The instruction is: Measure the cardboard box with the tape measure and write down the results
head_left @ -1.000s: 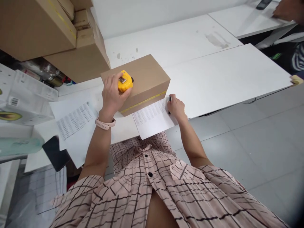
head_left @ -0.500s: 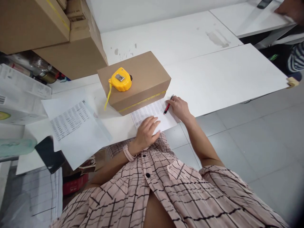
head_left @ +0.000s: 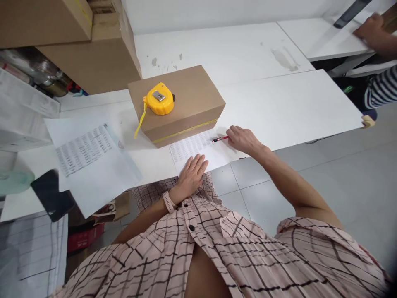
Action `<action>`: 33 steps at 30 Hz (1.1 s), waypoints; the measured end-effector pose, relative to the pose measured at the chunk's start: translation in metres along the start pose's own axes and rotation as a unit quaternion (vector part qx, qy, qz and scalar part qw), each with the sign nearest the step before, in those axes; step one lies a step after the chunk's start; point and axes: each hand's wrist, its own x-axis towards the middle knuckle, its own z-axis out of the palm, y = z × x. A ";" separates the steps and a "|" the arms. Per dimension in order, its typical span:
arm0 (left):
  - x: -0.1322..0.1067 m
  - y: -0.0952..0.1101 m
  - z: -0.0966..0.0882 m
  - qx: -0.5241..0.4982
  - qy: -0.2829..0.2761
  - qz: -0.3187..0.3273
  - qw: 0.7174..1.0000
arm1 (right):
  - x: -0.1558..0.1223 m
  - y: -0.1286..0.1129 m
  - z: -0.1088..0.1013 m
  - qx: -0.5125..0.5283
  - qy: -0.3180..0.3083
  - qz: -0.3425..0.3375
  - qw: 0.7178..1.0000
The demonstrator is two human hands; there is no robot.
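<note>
A red and black pen (head_left: 219,139) is gripped in my right hand (head_left: 243,138), its end pointing left over a printed sheet (head_left: 214,155). My left hand (head_left: 192,171) lies flat with fingers stretched out on the sheet's near edge. Behind the sheet stands a closed cardboard box (head_left: 186,99) with a yellow strip along its near side; it covers part of the sheet. On top of the box rests a yellow tape measure (head_left: 160,99), its strap hanging over the box's left edge.
Other printed papers (head_left: 93,165) and a black phone (head_left: 52,194) lie at the left of the white table (head_left: 279,107). Large cardboard boxes (head_left: 89,62) are stacked at the back left. At the far right, another person's hand (head_left: 372,33) rests near a dark object (head_left: 352,14).
My right hand has moved slightly right, and the pen has turned from steep to nearly level. My left hand has flattened onto the sheet. The view has shifted a little.
</note>
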 end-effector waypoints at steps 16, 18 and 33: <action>-0.002 -0.001 0.006 0.081 0.082 0.007 0.993 | 0.004 -0.107 0.071 0.634 0.181 0.138 0.739; -0.002 -0.002 0.008 0.089 0.090 0.004 0.992 | 0.005 -0.106 0.076 0.633 0.180 0.121 0.743; -0.002 -0.005 0.013 0.103 0.103 0.012 0.989 | -0.001 -0.112 0.075 0.489 0.196 0.149 0.837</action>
